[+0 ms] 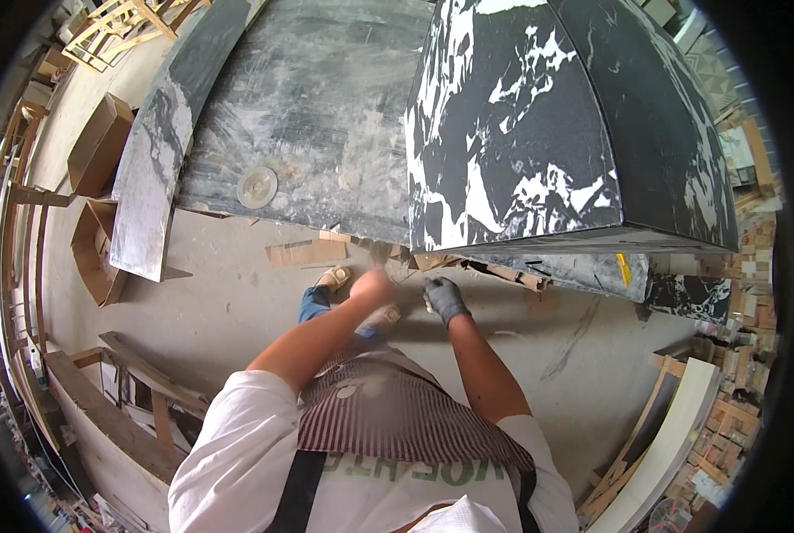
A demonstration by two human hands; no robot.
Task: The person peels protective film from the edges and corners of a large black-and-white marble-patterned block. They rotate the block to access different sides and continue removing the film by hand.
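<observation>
Leaning at far left, open cardboard boxes [99, 142] and a long grey stone strip [157, 151] flank a dusty dark slab [326, 107] carrying a round disc [258, 186]. Cardboard scraps [306, 252] lie on the concrete floor [228, 302] below. Left hand [370, 286], bare and blurred; its grip cannot be told. Right hand [444, 298], gloved grey, fingers curled, reaching just under the lower edge of the black-and-white marble slab [521, 133]; whether it grasps anything is unclear. Marble slab: propped on scraps, judged very heavy, rigid, polished and slippery, brittle at corners; best held along the bottom edge. Pale curved boards [672, 435] lean at right.
</observation>
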